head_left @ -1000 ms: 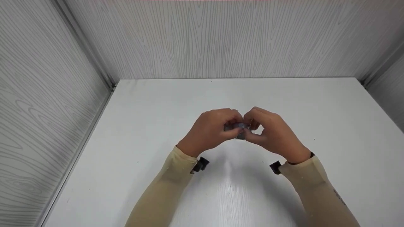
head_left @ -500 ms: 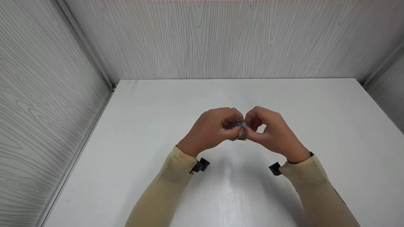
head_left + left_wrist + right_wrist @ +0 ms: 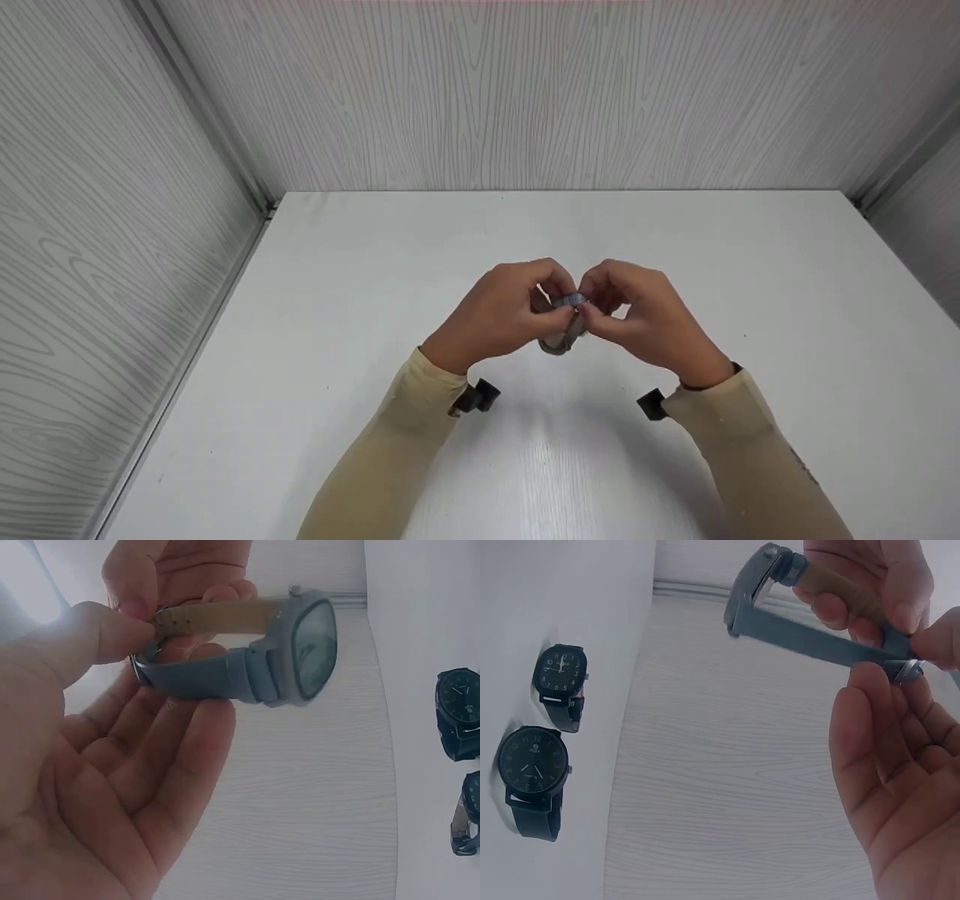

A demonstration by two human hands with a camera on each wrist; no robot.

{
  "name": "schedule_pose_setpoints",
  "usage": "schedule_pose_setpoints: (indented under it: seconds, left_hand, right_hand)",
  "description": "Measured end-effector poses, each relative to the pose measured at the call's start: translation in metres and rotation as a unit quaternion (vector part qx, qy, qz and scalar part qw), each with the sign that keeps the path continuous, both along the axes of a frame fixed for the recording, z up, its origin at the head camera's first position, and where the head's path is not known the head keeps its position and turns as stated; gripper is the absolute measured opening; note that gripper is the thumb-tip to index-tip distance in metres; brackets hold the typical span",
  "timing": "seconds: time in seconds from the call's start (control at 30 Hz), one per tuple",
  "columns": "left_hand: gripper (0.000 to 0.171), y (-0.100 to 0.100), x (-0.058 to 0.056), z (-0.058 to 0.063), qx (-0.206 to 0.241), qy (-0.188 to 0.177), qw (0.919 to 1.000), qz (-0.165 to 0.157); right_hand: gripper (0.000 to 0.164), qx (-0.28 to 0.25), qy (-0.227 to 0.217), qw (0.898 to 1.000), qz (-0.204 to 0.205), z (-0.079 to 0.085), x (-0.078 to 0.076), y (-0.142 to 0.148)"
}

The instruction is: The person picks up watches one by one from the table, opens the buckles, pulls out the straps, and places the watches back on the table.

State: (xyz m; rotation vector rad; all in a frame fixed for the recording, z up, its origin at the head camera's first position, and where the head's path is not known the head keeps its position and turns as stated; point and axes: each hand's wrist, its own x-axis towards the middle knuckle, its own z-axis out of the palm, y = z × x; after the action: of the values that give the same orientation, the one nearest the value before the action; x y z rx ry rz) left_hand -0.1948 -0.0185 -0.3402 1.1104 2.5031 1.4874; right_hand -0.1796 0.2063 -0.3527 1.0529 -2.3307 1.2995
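Note:
A wristwatch with a blue-grey strap point(image 3: 199, 679) and tan lining hangs between both hands, its strap forming a loop. In the left wrist view, the rounded watch case point(image 3: 315, 652) points away from the fingers. My left hand point(image 3: 499, 315) pinches the strap near the buckle between thumb and forefinger. My right hand point(image 3: 649, 311) pinches the same end, its fingertips close against the left ones. The metal buckle point(image 3: 909, 671) shows in the right wrist view, partly covered by fingers. From the head view, fingers hide much of the watch.
Two black watches, one squarish point(image 3: 560, 673) and one round point(image 3: 534, 765), lie on a white surface in the right wrist view. A white table point(image 3: 360, 285) lies under the hands, with wood-grain panels point(image 3: 480, 97) at the back and sides.
The watch has tilted between the fingers, so its case now hangs lower and nearer me, below the left thumb. Both hands keep their pinch on the strap with small finger shifts.

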Motion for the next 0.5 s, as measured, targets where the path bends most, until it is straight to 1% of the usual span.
schedule_pose_setpoints:
  seconds: [0.07,0.17,0.3,0.37,0.43,0.5]
  left_hand:
    - [0.011,-0.0005,0.0005,0.0006,-0.012,-0.007,0.9998,0.011]
    - [0.011,-0.0008,0.0023,0.0022,-0.018,-0.005,0.9997,0.017]
    - [0.010,-0.0009,0.0038,0.0036,-0.015,0.005,0.9998,0.016]
    - [0.010,-0.0006,0.0034,0.0031,-0.016,0.014,0.9996,0.018]
    - [0.010,0.0000,0.0024,0.0022,-0.017,0.026,0.9993,0.022]
    - [0.011,0.0006,0.0017,0.0021,-0.018,0.037,0.9989,0.024]
  right_hand:
    - [0.019,-0.002,-0.004,1.000,0.000,-0.0006,-0.0002,-0.0003]
    - [0.017,-0.013,-0.019,1.000,-0.001,-0.0017,-0.0006,-0.0010]
    - [0.011,-0.035,-0.067,0.997,0.004,-0.0020,-0.0007,-0.0005]
    - [0.008,-0.036,-0.085,0.996,0.001,-0.0006,-0.0001,0.0004]
    - [0.012,-0.024,-0.083,0.996,-0.011,0.0017,0.0007,0.0007]
    - [0.015,-0.004,-0.063,0.998,-0.029,0.0044,0.0014,0.0003]
